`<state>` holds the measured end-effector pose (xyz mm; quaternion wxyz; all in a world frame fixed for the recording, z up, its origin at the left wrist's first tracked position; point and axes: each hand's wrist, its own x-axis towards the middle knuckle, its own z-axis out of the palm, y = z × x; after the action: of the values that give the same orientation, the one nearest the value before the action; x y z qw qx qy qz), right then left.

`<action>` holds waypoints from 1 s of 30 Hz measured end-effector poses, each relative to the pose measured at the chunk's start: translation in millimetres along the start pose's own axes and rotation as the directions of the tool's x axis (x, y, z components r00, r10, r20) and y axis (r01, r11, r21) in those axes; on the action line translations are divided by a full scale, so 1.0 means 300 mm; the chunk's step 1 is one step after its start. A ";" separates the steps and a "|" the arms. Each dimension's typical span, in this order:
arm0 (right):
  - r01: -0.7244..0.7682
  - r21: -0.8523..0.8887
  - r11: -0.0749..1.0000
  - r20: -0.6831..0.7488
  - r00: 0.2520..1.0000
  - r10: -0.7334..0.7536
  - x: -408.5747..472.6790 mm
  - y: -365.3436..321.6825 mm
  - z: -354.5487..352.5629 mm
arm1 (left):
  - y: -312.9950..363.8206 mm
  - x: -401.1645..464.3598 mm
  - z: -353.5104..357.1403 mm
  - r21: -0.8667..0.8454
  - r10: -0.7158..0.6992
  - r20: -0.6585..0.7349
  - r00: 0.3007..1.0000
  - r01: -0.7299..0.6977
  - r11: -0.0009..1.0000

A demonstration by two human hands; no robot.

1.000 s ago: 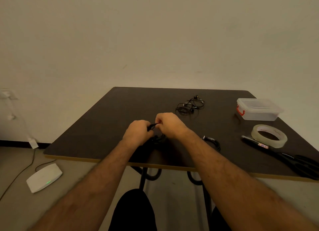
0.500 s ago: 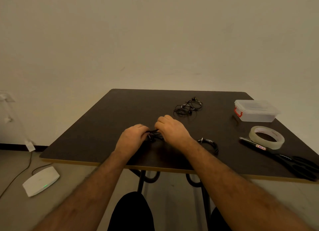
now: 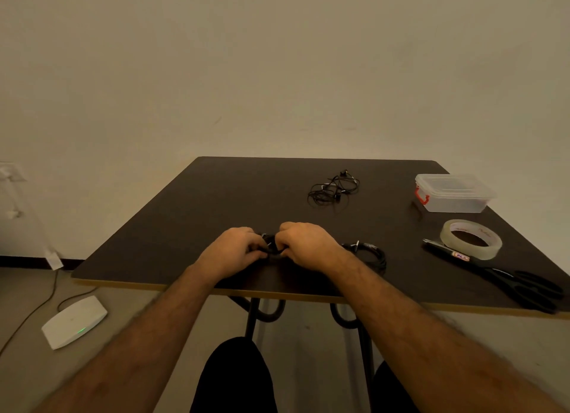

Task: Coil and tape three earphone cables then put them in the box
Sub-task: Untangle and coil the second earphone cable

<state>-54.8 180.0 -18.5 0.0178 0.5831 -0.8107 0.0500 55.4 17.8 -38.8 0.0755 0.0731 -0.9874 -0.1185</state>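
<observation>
My left hand (image 3: 234,252) and my right hand (image 3: 308,243) meet near the front of the dark table (image 3: 191,215), both closed on a black earphone cable (image 3: 270,246) that shows only between the fingers. A second black cable (image 3: 370,253) lies coiled just right of my right wrist. A third, loose and tangled earphone cable (image 3: 333,190) rests farther back in the middle. The clear plastic box (image 3: 453,193) with a red latch and its lid on stands at the back right.
A roll of clear tape (image 3: 471,239) lies right of the hands, with black scissors (image 3: 505,278) in front of it near the table's right front edge. On the floor at left sits a white device (image 3: 74,321) with a green light and a wire.
Both hands have come down from a little above the table to its surface, still holding the cable between them. Nothing else on the table has moved.
</observation>
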 end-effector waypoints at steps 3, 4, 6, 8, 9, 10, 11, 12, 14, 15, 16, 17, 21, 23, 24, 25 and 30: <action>-0.026 0.031 0.999 0.043 0.999 0.024 0.002 -0.007 -0.015 | -0.003 0.002 -0.020 0.003 -0.001 0.090 0.996 0.001 1.000; -0.034 0.039 0.999 0.071 0.997 0.031 0.004 -0.009 -0.022 | -0.001 0.001 -0.023 0.004 -0.001 0.095 0.995 0.000 1.000; -0.046 0.046 0.998 0.139 0.990 0.039 0.011 -0.012 -0.035 | 0.001 -0.002 -0.024 0.018 -0.006 0.092 0.996 0.004 1.000; -0.053 0.054 0.997 0.182 0.982 0.042 0.014 -0.013 -0.041 | 0.004 -0.005 -0.020 0.037 0.005 0.076 0.997 -0.008 0.999; -0.056 0.064 0.996 0.193 0.980 0.043 0.013 -0.011 -0.042 | 0.006 -0.006 -0.018 0.040 0.009 0.070 0.997 -0.012 0.999; -0.063 0.082 0.995 0.196 0.980 0.046 0.010 -0.009 -0.042 | 0.008 -0.008 -0.016 0.038 0.011 0.068 0.998 -0.013 0.999; -0.073 0.107 0.992 0.188 0.981 0.052 0.008 -0.006 -0.042 | 0.009 -0.009 -0.016 0.036 0.010 0.067 0.998 -0.013 0.999; -0.081 0.140 0.987 0.168 0.984 0.057 0.003 -0.004 -0.044 | 0.010 -0.012 -0.016 0.033 0.010 0.062 0.998 -0.012 0.999; -0.094 0.230 0.969 0.092 0.993 0.074 -0.008 0.002 -0.049 | 0.008 -0.014 -0.015 0.027 0.006 0.053 0.999 -0.007 1.000; -0.101 0.286 0.953 0.038 0.995 0.094 -0.013 0.005 -0.052 | 0.006 -0.016 -0.014 0.023 0.004 0.048 0.999 -0.005 1.000; -0.110 0.340 0.934 -0.014 0.993 0.121 -0.018 0.009 -0.056 | 0.005 -0.016 -0.015 0.017 0.002 0.041 0.999 -0.003 1.000; -0.120 0.385 0.915 -0.048 0.988 0.150 -0.020 0.014 -0.058 | 0.004 -0.016 -0.016 0.010 -0.004 0.035 0.999 0.003 1.000; -0.165 0.449 0.878 -0.044 0.977 0.206 -0.025 0.026 -0.053 | 0.010 -0.015 -0.018 -0.004 -0.031 0.029 0.999 0.031 0.999; -0.168 0.466 0.869 -0.057 0.974 0.220 -0.026 0.030 -0.043 | 0.016 -0.017 -0.017 -0.004 -0.037 0.030 0.999 0.037 0.999; -0.165 0.483 0.860 -0.074 0.971 0.228 -0.027 0.031 -0.039 | 0.021 -0.017 -0.019 -0.009 -0.038 0.023 0.999 0.039 0.999; -0.162 0.502 0.850 -0.095 0.966 0.241 -0.028 0.034 -0.035 | 0.024 -0.019 -0.021 -0.020 -0.043 0.013 0.999 0.043 0.999; -0.169 0.575 0.800 -0.227 0.907 0.354 -0.039 0.058 -0.050 | 0.046 -0.020 -0.036 -0.120 -0.094 -0.144 0.985 0.077 0.990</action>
<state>-68.1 198.1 -5.8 -0.0228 0.4284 -0.8221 0.3744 61.4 29.6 -26.0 0.1480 0.1197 -0.9665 -0.1722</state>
